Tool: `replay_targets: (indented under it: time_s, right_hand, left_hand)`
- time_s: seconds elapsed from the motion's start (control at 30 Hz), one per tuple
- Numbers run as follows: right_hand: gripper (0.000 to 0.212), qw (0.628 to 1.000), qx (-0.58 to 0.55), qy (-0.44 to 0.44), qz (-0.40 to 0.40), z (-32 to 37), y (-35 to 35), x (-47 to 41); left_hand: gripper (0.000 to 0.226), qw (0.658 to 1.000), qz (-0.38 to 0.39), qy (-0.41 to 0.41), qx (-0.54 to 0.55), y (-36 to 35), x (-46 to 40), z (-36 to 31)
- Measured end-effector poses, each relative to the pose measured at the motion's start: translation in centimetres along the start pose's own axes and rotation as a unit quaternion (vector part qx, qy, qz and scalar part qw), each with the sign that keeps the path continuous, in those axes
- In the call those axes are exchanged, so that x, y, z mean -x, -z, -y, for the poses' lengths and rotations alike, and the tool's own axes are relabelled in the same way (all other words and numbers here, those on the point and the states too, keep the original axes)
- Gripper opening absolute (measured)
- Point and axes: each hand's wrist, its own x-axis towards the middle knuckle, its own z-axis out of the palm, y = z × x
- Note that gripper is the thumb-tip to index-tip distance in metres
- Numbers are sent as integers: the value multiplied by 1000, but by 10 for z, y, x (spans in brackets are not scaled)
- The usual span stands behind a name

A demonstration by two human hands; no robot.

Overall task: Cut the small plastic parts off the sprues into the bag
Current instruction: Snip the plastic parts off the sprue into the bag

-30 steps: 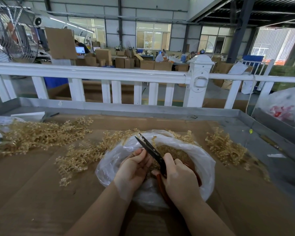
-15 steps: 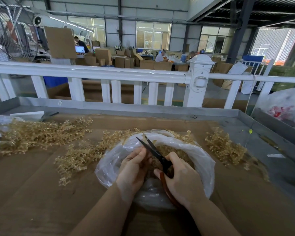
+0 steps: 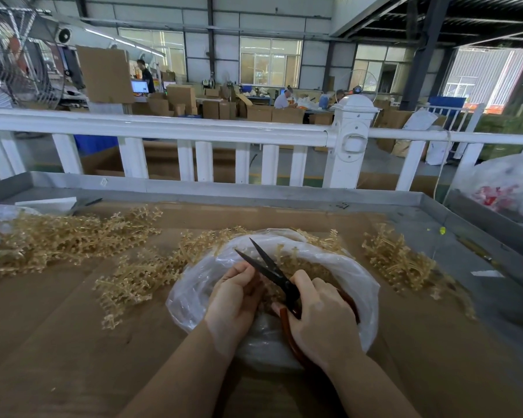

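Observation:
A clear plastic bag (image 3: 361,276) lies open on the cardboard-covered table (image 3: 58,342), holding a heap of small tan plastic parts (image 3: 308,267). Over its mouth my right hand (image 3: 320,318) grips black-bladed scissors (image 3: 269,270) by their red-brown handles; the blades stand slightly apart, pointing up and left. My left hand (image 3: 236,297) curls its fingers around a tan sprue just left of the blades; the sprue is mostly hidden by the fingers. Piles of tan sprues lie at the left (image 3: 67,236), in front of the bag (image 3: 139,276) and at the right (image 3: 402,260).
A grey metal rim (image 3: 254,193) bounds the table at the back and right. Behind it runs a white railing (image 3: 194,128). A large filled plastic bag (image 3: 507,188) sits at the far right. White slabs and clear plastic lie at the far left edge (image 3: 46,203).
The scissors' blades opened a little wider, then narrowed again. Both hands stay over the bag with only small shifts, the left thumb now closer to the blades.

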Motion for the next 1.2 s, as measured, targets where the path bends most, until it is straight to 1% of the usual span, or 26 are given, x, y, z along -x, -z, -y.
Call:
replay_targets:
  time_s: [0.13,0.47,0.57,0.6,0.67,0.8,0.9,1.03,1.13,1.2]
  right_hand:
    - [45,1000,-4,-1,5,0,-1,0]
    - [49,1000,-3,15,16,0,0,-5]
    - [52,1000,-9,17,23,-1,-1,-6]
    - [53,999,-16,17,25,0,-2,-7]
    - [52,999,-35,15,30,1,-2,-7]
    - [47,997,-58,15,43,1,-3,-8]
    - [44,997,-59,13,47,1,-2,-9]
    - [38,997,-55,14,44,2,-3,-7]
    - [39,998,-50,18,34,1,-4,-5]
    - [39,998,-54,18,29,1,-4,-5]
  left_hand:
    - [16,1000,-7,15,5,1,-1,-2]
    - [19,999,8,33,-30,3,-2,-2]
    - [14,999,15,37,-27,3,-1,-4]
    - [16,999,16,37,-26,3,-1,-4]
    - [19,999,14,43,-24,3,-2,-5]
    - [13,998,28,57,-26,2,1,-7]
    - [15,998,31,45,-28,2,2,-5]
    - [27,1000,18,5,8,2,4,-2]
    - [16,1000,13,-17,22,4,4,-2]
    - [15,999,15,-18,25,3,4,-2]
